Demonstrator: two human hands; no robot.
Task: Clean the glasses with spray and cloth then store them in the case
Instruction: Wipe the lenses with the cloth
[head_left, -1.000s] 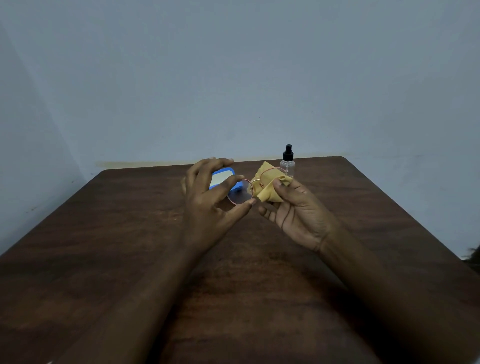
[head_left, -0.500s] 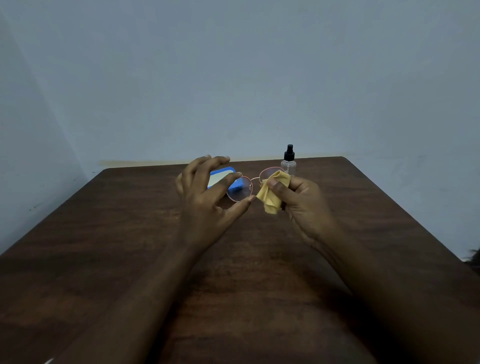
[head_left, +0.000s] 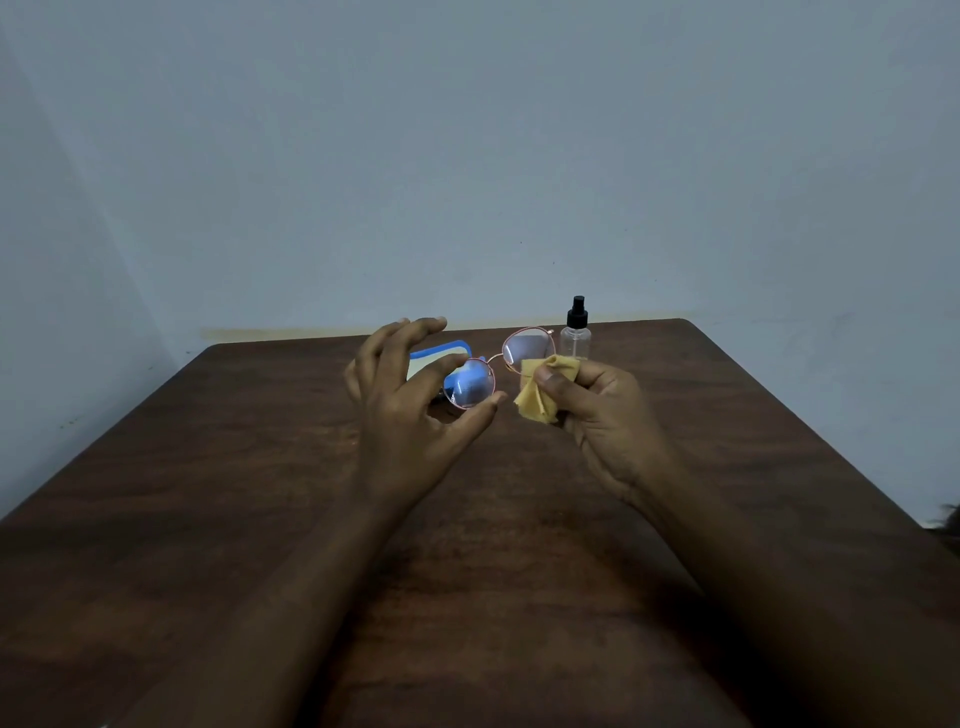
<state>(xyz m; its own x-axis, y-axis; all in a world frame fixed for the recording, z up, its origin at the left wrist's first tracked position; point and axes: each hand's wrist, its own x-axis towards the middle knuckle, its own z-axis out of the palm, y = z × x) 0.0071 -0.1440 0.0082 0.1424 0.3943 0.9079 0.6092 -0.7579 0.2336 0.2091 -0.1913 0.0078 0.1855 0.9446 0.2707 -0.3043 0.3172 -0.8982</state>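
Round glasses (head_left: 497, 368) with a thin pink-gold frame are held up above the far middle of the table. My left hand (head_left: 415, 410) pinches the rim of the left lens between thumb and forefinger. My right hand (head_left: 605, 415) grips a yellow cloth (head_left: 543, 392) pressed against the lower edge of the right lens. A blue case (head_left: 441, 351) with a pale lining lies open behind my left hand, partly hidden by it. A clear spray bottle (head_left: 576, 335) with a black top stands upright behind the right lens.
The dark wooden table (head_left: 260, 493) runs back to a pale wall. Its right edge slants toward me. My forearms cross the near half of the table.
The cloth has slid off the upper part of the right lens, which now shows bare. My right hand has turned, thumb on top. The glasses sit slightly higher.
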